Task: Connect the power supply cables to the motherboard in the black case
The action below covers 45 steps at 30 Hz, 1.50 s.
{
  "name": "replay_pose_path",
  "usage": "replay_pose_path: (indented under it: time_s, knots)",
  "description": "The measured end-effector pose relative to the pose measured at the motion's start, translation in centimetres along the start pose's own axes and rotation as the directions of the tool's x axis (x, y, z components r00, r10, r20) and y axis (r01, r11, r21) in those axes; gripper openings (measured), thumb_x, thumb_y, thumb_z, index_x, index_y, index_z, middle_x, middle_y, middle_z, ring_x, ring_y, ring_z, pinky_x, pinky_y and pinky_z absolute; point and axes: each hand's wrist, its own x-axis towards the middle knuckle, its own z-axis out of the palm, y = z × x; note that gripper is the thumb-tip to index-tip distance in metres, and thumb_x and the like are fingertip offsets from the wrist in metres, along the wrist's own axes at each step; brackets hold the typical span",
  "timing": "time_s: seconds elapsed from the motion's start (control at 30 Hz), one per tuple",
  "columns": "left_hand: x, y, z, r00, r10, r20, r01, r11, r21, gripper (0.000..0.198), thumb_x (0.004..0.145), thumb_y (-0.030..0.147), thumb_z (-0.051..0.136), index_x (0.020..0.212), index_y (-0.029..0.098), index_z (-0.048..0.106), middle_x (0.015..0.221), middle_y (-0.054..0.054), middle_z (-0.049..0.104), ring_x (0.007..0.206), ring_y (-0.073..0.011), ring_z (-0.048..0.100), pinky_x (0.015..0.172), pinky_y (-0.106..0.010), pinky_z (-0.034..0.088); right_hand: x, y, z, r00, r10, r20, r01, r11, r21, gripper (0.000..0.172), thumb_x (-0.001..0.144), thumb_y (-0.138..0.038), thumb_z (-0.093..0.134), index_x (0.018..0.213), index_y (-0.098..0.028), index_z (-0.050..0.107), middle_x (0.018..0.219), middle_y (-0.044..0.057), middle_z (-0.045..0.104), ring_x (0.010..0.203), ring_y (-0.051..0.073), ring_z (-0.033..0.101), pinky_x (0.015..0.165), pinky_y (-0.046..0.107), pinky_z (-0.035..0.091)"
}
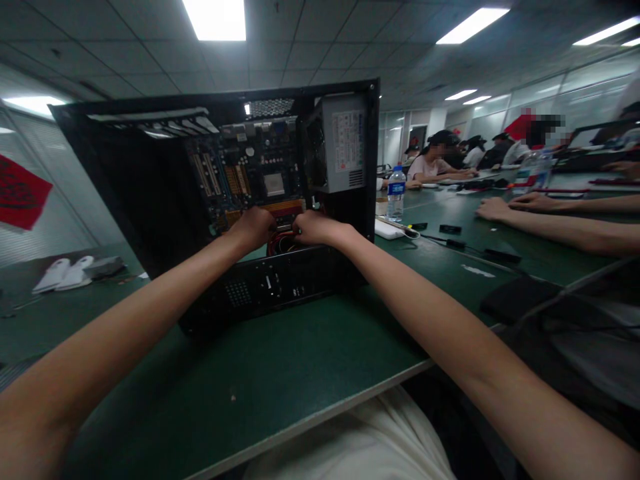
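A black computer case [320,273] stands open-sided on the green table, its inside facing me. Both my hands reach into it at the lower part of the motherboard [255,157]. My left hand [255,225] is closed near the memory slots [285,208]; its fingertips are hidden behind the hand. My right hand [313,228] is closed just to the right, by a bundle of red and dark cables [281,244]. What either hand grips cannot be made out. A grey power supply [345,143] sits in the upper right of the case.
Right of the case stand a water bottle [397,193], a white device [389,229] and several small black pieces on the green table [300,353]. Another person's hands [495,209] rest farther right. White objects [65,273] lie at left.
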Motion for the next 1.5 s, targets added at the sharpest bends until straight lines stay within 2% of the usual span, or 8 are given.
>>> replay_pose_path:
  time_s: [0.13,0.43,0.63,0.8,1.07,1.27,1.5]
  knots:
    - [-0.2,0.6,-0.4,0.998,-0.040,0.055,0.030,0.984,0.174,0.020,0.078,0.019,0.060,0.084,0.017,0.079,0.082,-0.011,0.075,0.078,-0.0243,0.067,0.071,-0.032,0.047,0.0,0.0,-0.1,1.000,-0.014,0.002,0.014,1.000,0.017,0.029,0.087,-0.025,0.062,0.109,-0.012,0.075,0.106,0.019,0.073,0.092,0.027,0.070,0.069,0.029,0.048]
    - [-0.7,1.3,-1.0,0.994,-0.072,0.079,0.054,0.976,0.212,0.022,0.081,0.024,0.061,0.089,0.018,0.080,0.087,-0.012,0.076,0.080,-0.0272,0.069,0.071,-0.033,0.048,-0.1,0.0,-0.2,1.000,-0.026,0.002,0.026,1.000,-0.005,0.029,0.087,-0.024,0.060,0.109,-0.012,0.075,0.108,0.018,0.073,0.094,0.027,0.070,0.071,0.029,0.048]
    - [-0.7,1.5,-1.1,0.996,-0.064,0.062,0.045,0.962,0.270,0.022,0.080,0.024,0.061,0.089,0.018,0.080,0.083,-0.011,0.076,0.079,-0.0236,0.069,0.071,-0.029,0.050,-0.1,-0.1,-0.2,0.999,-0.035,0.005,0.035,0.999,-0.006,0.028,0.088,-0.022,0.060,0.109,-0.010,0.075,0.108,0.019,0.073,0.093,0.027,0.070,0.070,0.029,0.048]
    - [-0.9,2.8,-1.5,0.978,-0.186,0.095,0.146,0.935,0.322,0.027,0.084,0.026,0.057,0.098,0.015,0.078,0.094,-0.015,0.075,0.087,-0.0282,0.070,0.075,-0.034,0.052,-0.1,-0.1,-0.3,0.999,-0.022,0.042,0.022,1.000,-0.011,0.031,0.089,-0.024,0.061,0.112,-0.009,0.073,0.112,0.021,0.071,0.095,0.027,0.069,0.072,0.029,0.048]
    - [-0.6,3.1,-1.5,0.968,-0.225,0.115,0.183,0.937,0.297,0.029,0.084,0.022,0.055,0.101,0.013,0.078,0.104,-0.019,0.074,0.099,-0.0331,0.069,0.085,-0.040,0.052,0.0,-0.1,-0.2,0.999,-0.018,0.035,0.019,1.000,-0.024,0.029,0.088,-0.023,0.061,0.112,-0.010,0.073,0.106,0.019,0.073,0.092,0.025,0.069,0.069,0.027,0.047]
    - [-0.6,3.0,-1.5,0.970,-0.212,0.116,0.170,0.940,0.296,0.029,0.082,0.018,0.055,0.100,0.013,0.078,0.102,-0.018,0.074,0.096,-0.0314,0.069,0.082,-0.038,0.052,0.0,-0.2,-0.1,1.000,-0.006,0.026,0.007,0.999,-0.033,0.030,0.089,-0.026,0.062,0.110,-0.009,0.074,0.103,0.019,0.073,0.090,0.025,0.070,0.067,0.027,0.046]
    - [-0.4,2.9,-1.3,0.968,-0.231,0.101,0.194,0.938,0.288,0.028,0.083,0.024,0.059,0.100,0.011,0.078,0.102,-0.019,0.074,0.097,-0.0334,0.069,0.084,-0.040,0.051,0.0,-0.1,0.0,0.999,-0.036,0.011,0.037,0.997,-0.072,0.027,0.090,-0.025,0.060,0.106,-0.009,0.075,0.101,0.019,0.074,0.089,0.025,0.070,0.066,0.028,0.045]
